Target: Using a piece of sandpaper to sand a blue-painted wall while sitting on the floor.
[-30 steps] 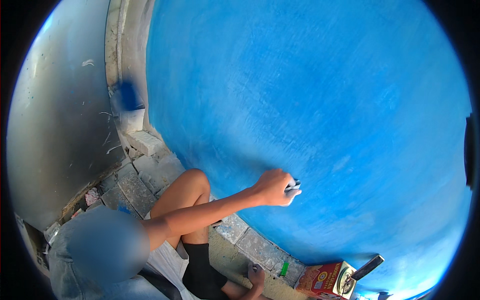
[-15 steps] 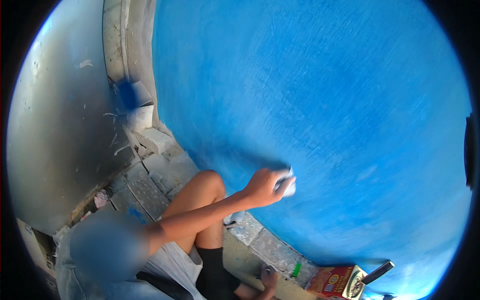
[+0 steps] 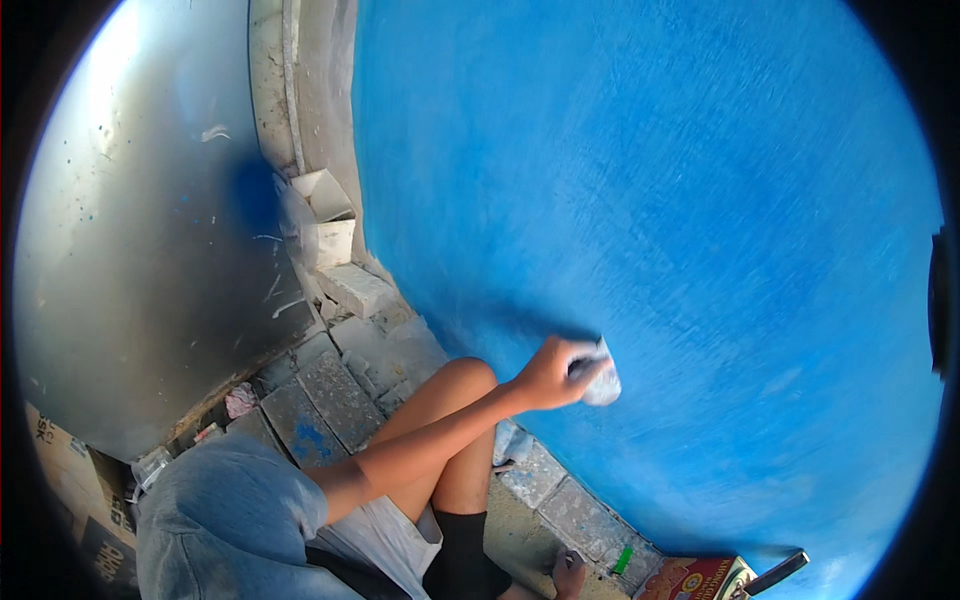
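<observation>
Pale thing (image 3: pixel 604 384) in 1 of the hands (image 3: pixel 552 376) blurred beyond recognition, red tin (image 3: pixel 690 580) cut off by lower edge

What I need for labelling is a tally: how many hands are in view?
2: the left hand, holding a whitish pad at the blue wall, and the right hand, near the lower edge, left of the red tin. Others could be hidden.

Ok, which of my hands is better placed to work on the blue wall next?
Probably your left hand: its grip has the white pad right at the wall. Your right hand is down near the green strip, away from the pad.
</observation>
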`<state>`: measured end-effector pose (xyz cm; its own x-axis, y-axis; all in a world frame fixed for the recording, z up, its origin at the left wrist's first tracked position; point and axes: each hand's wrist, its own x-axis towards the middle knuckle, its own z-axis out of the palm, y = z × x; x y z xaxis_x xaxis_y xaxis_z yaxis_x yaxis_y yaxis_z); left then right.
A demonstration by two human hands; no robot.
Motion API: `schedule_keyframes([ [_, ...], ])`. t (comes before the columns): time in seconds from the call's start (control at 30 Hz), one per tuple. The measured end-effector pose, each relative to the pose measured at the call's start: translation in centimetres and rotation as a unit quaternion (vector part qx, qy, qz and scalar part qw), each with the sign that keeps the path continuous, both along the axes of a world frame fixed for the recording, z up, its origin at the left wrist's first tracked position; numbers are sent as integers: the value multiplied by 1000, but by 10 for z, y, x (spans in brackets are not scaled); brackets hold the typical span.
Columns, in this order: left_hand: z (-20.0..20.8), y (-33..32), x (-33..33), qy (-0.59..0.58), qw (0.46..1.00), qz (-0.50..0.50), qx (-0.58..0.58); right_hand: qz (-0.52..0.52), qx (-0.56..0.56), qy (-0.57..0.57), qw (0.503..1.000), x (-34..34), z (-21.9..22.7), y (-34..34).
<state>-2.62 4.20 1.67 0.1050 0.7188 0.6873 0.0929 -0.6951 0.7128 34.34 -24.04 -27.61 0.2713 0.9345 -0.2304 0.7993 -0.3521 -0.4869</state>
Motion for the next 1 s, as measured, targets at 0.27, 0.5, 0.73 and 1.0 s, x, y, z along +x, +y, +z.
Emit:
schedule_keyframes([
  [0.27, -38, -34, 16, -114, 954, -114, -252, -10, 9, 33, 999, -25, 38, -7],
  [0.5, -17, 5, 3, -212, 973, -8, -93, -95, 22, 94, 991, -34, 38, 1],
  [0.73, -50, -29, 8, -143, 960, -15, -242, -125, 1, 95, 988, -51, 77, 6],
  [1.0, -43, -9, 5, -226, 962, 25, -149, -164, -43, 144, 975, -49, 61, 5],
])
